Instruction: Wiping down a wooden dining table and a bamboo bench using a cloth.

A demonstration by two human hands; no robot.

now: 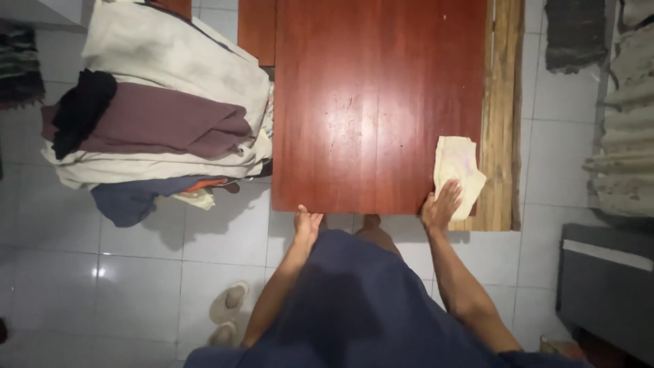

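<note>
White floor tiles (136, 272) run under everything you see, glossy enough to throw back a spot of light, and a reddish-brown tabletop (368, 102) fills the middle of your view, its far edge cut off at the top of the picture. Your right hand (441, 204) rests at the near right corner of that tabletop, fingers (451, 191) spread and lying flat on the lower end of a pale yellow cloth (458, 170), not clamped around it. That cloth lies folded on the tabletop close to the right edge, its long axis running away from you, slightly tilted so the near end leans out to the right; your hand covers its near left corner. Your left hand (306, 223) sits at the near edge of the tabletop, well apart from the cloth, loosely curled and holding nothing, though you cannot quite tell whether the fingertips touch the wood. A bare wooden plank (503, 109) runs alongside the tabletop on the right. To your left, a tall pile of folded laundry (163, 116) stands on the floor, cream, plum, black and blue layers, its top cut off. Your dark blue garment (354, 307) hides most of the floor below you; a pair of pale slippers (228, 310) shows beside it. Dark shapes at the right edge are too dim to make out.
</note>
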